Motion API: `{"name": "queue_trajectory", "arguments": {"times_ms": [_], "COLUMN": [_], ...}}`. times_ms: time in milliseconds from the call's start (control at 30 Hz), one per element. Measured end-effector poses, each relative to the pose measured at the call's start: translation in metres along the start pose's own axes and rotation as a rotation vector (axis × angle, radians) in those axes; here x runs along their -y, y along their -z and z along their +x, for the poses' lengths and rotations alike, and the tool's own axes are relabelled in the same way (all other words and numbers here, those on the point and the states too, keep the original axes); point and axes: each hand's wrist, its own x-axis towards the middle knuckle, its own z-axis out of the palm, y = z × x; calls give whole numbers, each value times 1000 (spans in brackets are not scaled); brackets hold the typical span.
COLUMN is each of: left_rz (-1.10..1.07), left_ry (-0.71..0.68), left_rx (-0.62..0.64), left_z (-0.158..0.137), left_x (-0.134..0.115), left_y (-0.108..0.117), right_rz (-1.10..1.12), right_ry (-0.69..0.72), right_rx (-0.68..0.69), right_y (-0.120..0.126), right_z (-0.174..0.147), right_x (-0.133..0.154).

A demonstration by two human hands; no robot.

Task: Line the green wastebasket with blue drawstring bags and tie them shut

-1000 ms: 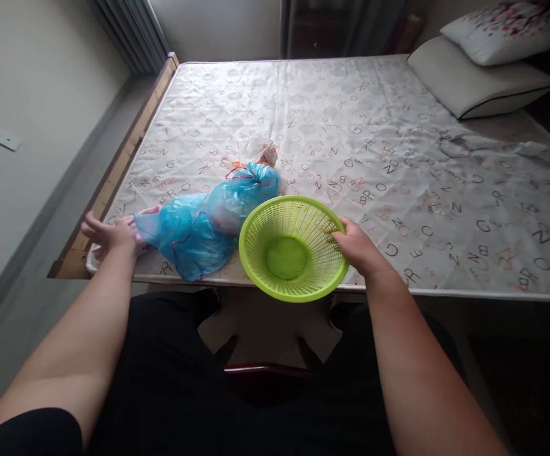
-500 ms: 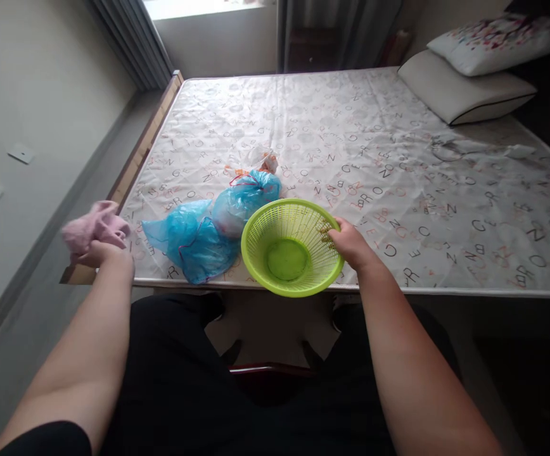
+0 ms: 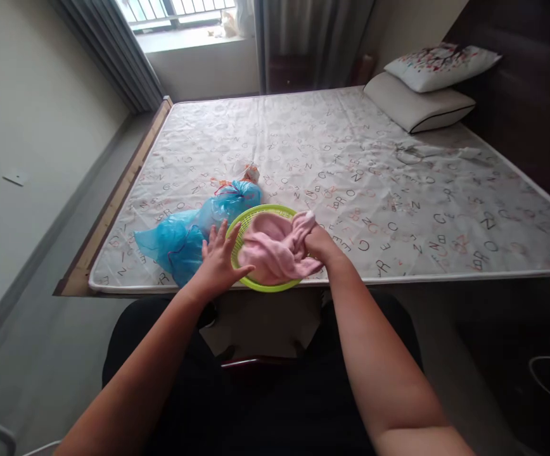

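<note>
A pink cloth (image 3: 275, 250) lies bunched in and over a green plastic colander (image 3: 266, 288) at the near edge of the mattress. My right hand (image 3: 321, 246) is closed on the cloth's right side, above the colander's right rim. My left hand (image 3: 218, 263) is spread at the colander's left rim, its thumb reaching over the near side; whether it touches the rim I cannot tell. Two blue plastic bags, one nearer (image 3: 170, 244) and one farther (image 3: 231, 204), lie just beyond and left of that hand. The cloth hides most of the colander's inside.
The letter-printed mattress (image 3: 351, 215) has a wooden bed frame (image 3: 123, 183) along its left side. Two pillows (image 3: 420, 104) are stacked at the far right. A small orange-and-white bag (image 3: 251, 172) sits behind the blue ones. My legs are under the near edge.
The pink cloth has gone from my left hand at the far left into the colander, and my right hand now grips it instead of the rim. My left hand has come rightward and opened.
</note>
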Motion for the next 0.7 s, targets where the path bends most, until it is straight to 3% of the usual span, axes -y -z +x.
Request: {"name": "queue_trajectory", "arguments": {"times_ms": [100,167,233,300,367,467,600,700], "left_rz": [-68,-247,-524,-785,-909,-940,-1043,-967], "left_ry": [98,242,443,571,549,420,353,396], "left_rx": [-109,-157,-95,2,20,-55,-14,-13], "left_z": [-4,-2,1,4,6,6,0,-4], "left_x": [14,31,43,47,42,29,19,18], "left_y": [-23,-35,-47,-58,-67,-80,-94,-99], "right_rz": [-117,-228,-345,-425,-431,-517,-840,-962], "right_ry": [-11,75,248,408,425,368,456,409], "right_rx": [-99,-181,-267,-270,-119,222,632,703], "right_y": [0,0,2,4,6,-2,-39,-69], "right_z": [-3,-10,-22,-36,-48,-48,-23,-2], "right_x": [-7,-10,-8,0,13,30,23,-2]}}
